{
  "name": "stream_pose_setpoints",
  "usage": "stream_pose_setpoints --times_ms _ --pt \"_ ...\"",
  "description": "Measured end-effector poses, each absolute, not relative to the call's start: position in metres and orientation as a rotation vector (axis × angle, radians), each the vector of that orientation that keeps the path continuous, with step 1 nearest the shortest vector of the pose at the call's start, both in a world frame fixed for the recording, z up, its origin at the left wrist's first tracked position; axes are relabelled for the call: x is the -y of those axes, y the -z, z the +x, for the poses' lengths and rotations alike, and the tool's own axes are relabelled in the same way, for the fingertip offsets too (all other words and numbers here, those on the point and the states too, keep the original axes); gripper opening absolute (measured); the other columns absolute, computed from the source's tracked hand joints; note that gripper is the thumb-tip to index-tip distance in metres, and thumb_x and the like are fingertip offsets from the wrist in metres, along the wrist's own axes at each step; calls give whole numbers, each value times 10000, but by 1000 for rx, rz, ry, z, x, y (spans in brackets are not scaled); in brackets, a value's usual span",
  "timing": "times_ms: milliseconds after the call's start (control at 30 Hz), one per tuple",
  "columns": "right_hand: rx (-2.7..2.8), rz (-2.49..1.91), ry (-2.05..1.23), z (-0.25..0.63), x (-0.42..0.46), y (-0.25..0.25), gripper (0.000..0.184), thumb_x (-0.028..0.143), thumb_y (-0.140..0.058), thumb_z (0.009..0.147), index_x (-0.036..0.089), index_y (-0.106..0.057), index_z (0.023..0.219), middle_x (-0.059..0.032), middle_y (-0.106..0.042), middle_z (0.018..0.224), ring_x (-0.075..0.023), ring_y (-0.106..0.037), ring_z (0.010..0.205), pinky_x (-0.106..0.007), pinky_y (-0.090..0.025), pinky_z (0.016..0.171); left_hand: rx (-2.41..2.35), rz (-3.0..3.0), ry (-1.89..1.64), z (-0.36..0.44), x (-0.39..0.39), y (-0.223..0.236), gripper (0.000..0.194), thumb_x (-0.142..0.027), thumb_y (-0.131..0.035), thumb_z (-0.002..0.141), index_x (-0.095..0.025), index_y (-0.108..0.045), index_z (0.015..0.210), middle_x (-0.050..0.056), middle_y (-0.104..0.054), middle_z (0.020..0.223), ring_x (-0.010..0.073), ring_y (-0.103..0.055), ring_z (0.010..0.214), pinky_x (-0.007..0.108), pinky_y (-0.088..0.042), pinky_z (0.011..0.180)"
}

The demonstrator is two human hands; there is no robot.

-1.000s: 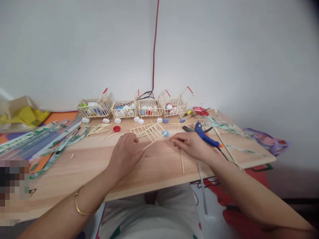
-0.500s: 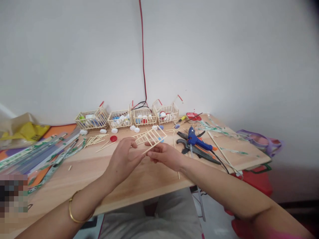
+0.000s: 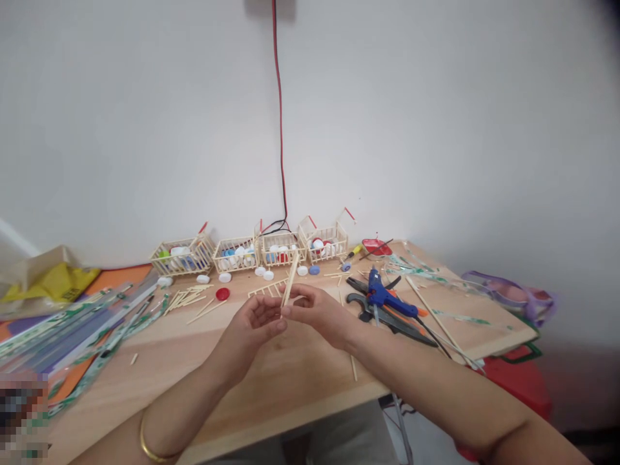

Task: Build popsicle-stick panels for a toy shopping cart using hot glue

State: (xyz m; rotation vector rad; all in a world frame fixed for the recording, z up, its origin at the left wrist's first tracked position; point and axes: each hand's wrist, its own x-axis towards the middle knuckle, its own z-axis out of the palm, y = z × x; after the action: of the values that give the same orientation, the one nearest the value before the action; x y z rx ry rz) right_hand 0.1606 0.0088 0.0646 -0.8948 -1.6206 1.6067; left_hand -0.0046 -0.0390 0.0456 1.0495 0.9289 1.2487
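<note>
Above the middle of the table, a small ladder-like frame of wooden sticks [image 3: 292, 274] is turned nearly edge-on. My right hand [image 3: 323, 315] pinches its lower end between thumb and fingers. Curled around the same end is my left hand [image 3: 252, 328], its fingertips against the frame; the exact contact is partly hidden. Behind my fingers a second stick panel [image 3: 265, 290] lies on the wooden table [image 3: 213, 342]. A red bottle cap [image 3: 223, 294] and a pile of short sticks [image 3: 183, 301] are to the left of it.
Several small stick-built carts [image 3: 183, 257] filled with bottle caps stand along the wall. On the right, a blue glue gun [image 3: 386, 296] rests over dark-handled cutters [image 3: 392, 320]. Plastic-wrapped strips [image 3: 97, 316] cover the left side. A red and black cable [image 3: 279, 116] hangs down the wall.
My right hand has come left from the table to the stick frame and gripped it. The frame has turned from showing its rungs to nearly edge-on. The view has tilted up slightly.
</note>
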Motion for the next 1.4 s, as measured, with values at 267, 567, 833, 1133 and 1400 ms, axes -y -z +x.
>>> stream_pose_setpoints --times_ms 267,567,833,1133,1400 --pt "1881 -916 -1387 164 -14 -76 401 410 -706 712 197 -635 1045 49 -456 656 -76 -376 569 -211 -293 528 -656 940 -1174 -24 29 -46 481 -268 -760 684 -194 -597 1131 106 -604 1222 244 -541 1164 399 -341 1061" --pt "1885 -1228 -1172 208 -21 -105 316 456 -553 819 165 -673 844 44 -412 564 -74 -316 496 -215 -248 465 -523 865 -1099 -46 23 -37 542 -418 -731 691 -187 -606 1166 124 -600 1239 265 -529 1189 448 -322 1088" --pt "1885 -898 -1980 162 3 -61 311 428 -612 796 152 -661 933 41 -490 597 -63 -445 522 -203 -377 533 -466 826 -1061 -43 24 -50 510 -385 -741 687 -212 -620 1151 90 -611 1222 248 -544 1164 420 -362 1059" --pt "1867 -953 -991 211 -31 -128 262 419 -573 845 190 -696 805 0 -590 666 -107 -511 635 -240 -397 604 -409 771 -998 -60 23 -41 518 -412 -758 660 -216 -654 1127 76 -640 1159 216 -587 1080 346 -439 972" --pt "1791 -836 -604 215 -48 -158 197 381 -665 779 199 -661 702 -16 -615 675 -133 -544 645 -290 -435 626 -437 797 -954 -59 24 -37 550 -453 -756 641 -198 -660 1118 112 -639 1106 234 -598 1027 390 -441 952"
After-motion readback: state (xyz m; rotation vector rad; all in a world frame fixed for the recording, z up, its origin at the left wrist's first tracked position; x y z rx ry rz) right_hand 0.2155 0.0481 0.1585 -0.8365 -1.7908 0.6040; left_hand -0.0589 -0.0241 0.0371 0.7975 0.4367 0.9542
